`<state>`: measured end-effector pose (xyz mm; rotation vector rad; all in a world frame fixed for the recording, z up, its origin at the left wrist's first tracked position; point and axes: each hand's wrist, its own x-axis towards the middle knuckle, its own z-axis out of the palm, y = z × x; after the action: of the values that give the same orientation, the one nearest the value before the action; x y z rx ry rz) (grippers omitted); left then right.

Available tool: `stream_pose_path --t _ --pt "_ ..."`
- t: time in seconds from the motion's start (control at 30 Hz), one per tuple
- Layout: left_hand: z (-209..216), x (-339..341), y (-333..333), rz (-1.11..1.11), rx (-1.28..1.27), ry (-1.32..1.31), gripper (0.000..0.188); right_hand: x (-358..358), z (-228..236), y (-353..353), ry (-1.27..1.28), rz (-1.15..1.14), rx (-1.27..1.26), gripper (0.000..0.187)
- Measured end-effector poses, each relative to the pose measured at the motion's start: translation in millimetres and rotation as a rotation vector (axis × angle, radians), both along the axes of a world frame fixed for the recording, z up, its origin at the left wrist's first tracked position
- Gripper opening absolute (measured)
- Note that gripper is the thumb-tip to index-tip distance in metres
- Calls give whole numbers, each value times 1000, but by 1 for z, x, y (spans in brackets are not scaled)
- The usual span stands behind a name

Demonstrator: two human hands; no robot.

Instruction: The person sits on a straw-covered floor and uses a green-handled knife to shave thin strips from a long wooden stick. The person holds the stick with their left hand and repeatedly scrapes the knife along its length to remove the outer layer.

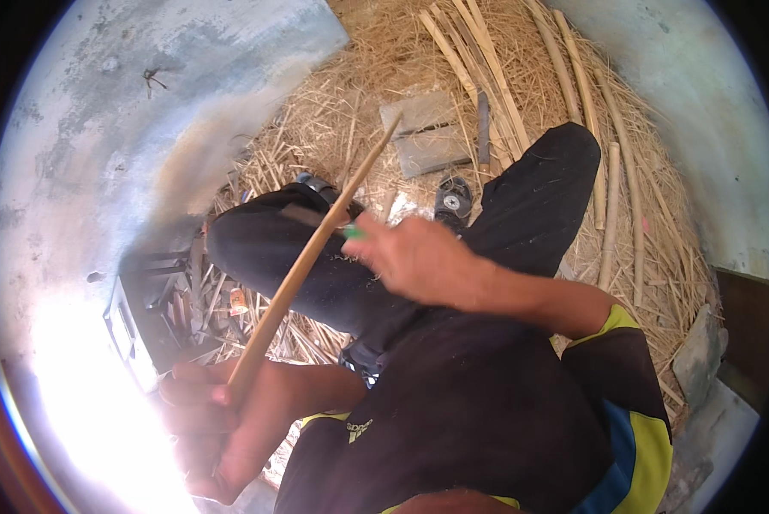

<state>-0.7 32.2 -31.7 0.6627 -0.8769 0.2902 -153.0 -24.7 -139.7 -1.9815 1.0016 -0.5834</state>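
A long, tapering strip of bare wood or bamboo (303, 264) slants up across my lap, its thin tip pointing away from me. My left hand (247, 411) is closed around its thick lower end, near the bright patch at the lower left. My right hand (419, 261) is closed over my lap, just right of the strip's middle. It grips a knife with a green bit at the handle (354, 232); a blurred brownish blade (303, 216) shows beyond the strip. Whether the blade touches the strip cannot be made out.
Shavings and straw-like scraps (350, 103) cover the floor. Flat bricks (432, 146), a dark-ended tool (484, 128) and long bamboo strips (496, 77) lie beyond my legs. More poles (611, 214) lie at the right. Pale walls (179, 94) rise on both sides. A grey stone slab (700, 355) leans at right.
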Motion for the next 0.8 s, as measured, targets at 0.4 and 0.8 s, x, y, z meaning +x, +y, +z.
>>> stream_pose_path --t 0.4,0.8 --pt "0 4 -2 106 32 28 49 6 -30 -17 116 -45 33 37" --pt "-1 10 -3 77 63 65 47 -5 -80 -74 290 -109 -54 33"
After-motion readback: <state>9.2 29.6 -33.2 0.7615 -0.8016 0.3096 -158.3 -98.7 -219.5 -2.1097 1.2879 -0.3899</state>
